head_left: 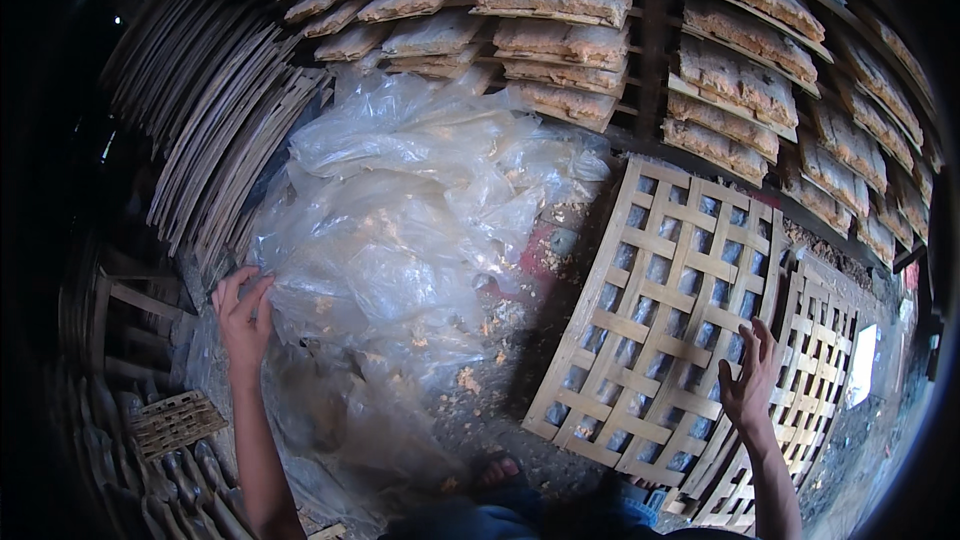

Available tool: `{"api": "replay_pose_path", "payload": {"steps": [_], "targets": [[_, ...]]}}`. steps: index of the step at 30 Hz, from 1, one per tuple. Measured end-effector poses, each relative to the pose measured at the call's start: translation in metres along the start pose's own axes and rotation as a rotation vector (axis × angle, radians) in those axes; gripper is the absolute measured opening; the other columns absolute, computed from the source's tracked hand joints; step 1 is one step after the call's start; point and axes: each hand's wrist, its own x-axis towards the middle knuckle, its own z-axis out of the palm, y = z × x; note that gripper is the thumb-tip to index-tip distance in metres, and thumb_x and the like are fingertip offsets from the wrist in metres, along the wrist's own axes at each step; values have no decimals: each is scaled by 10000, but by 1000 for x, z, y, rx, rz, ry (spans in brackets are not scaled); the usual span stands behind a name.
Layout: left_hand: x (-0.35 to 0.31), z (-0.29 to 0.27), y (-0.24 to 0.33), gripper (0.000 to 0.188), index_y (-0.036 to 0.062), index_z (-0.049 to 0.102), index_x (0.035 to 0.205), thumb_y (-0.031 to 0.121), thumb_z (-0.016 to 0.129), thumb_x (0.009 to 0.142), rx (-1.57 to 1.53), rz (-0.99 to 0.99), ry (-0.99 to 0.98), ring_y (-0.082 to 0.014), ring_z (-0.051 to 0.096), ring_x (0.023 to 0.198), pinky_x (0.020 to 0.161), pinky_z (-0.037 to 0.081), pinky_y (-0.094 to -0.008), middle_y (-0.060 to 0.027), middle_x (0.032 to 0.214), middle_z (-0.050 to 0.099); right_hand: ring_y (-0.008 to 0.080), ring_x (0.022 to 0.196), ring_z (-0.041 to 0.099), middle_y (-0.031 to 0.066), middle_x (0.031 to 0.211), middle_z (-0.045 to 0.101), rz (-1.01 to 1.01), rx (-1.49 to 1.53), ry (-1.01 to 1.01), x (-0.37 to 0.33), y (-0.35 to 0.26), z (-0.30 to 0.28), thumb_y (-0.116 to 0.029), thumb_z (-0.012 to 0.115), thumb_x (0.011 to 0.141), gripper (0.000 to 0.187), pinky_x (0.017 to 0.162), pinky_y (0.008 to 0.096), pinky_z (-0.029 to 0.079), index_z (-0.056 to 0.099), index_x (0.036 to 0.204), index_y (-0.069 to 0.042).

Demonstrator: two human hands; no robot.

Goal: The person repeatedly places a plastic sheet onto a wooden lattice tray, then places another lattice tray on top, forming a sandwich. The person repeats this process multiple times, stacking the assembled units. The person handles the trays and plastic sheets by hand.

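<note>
So the left hand [243, 315] is up against the left edge of a big heap of crumpled clear plastic sheets [410, 210], fingers spread and laid flat on the plastic. Looks more like a touch than a real grasp, nothing pinched between the fingers as far as I can tell. The heap spreads out to the right of that hand and up away from it, with crumbs of something orange-brown stuck on the sheets and scattered over the ground just past it.

The right hand [750, 375] is wide open, fingers splayed, holding nothing. It sits right at the right edge of a woven bamboo lattice tray [660, 310], in front of the slats, but can't tell whether it's touching them. A second lattice tray [815, 380] lies just behind and to the right of that hand, partly tucked under the first.

Well above both hands there are wooden racks [650, 30] stacked with trays of pale crumbly slabs [560, 0]. Left of the left hand is a leaning pile of thin bamboo trays [215, 100].
</note>
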Motion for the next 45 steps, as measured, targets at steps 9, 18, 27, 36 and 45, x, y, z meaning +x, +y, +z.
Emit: {"api": "replay_pose_path", "payload": {"steps": [9,18,27,36,45], "targets": [[-68,36,49,331,130,753,1071,57,750,748,19,-24,26,-314,594,1128,967,420,-458,-68,1301,634,341,1193,600,164,1257,626,-735,-187,-752,86,-155,-10,-394,734,868,544,1023,484,486,635,1268,-38],[-67,33,68,333,90,742,1024,-18,743,710,-225,-210,134,-302,623,1060,974,457,-427,-63,1135,693,362,1295,545,168,1419,530,-334,170,-552,58,-327,195,-398,770,868,710,1107,501,427,470,1448,-120],[-69,1,44,372,73,746,1011,-61,712,666,-244,-323,139,-307,597,1090,959,474,-413,-62,1134,692,308,1189,576,78,1174,670,-574,391,-247,122,-281,152,-229,750,836,254,1030,483,422,741,1071,-131],[-58,-45,81,726,61,607,1361,261,835,702,-388,-16,-343,-362,556,1260,1070,428,-474,-128,1424,571,390,876,724,206,901,735,-923,315,-142,236,-304,-42,-98,723,792,302,808,478,576,738,1092,-72],[115,-21,203,536,-42,594,1337,208,782,901,-1014,-52,-95,-226,648,1086,962,503,-369,-156,1185,688,366,864,728,154,918,752,-1179,413,-4,228,-328,-96,-41,721,769,288,773,453,583,742,1055,-72]]}}
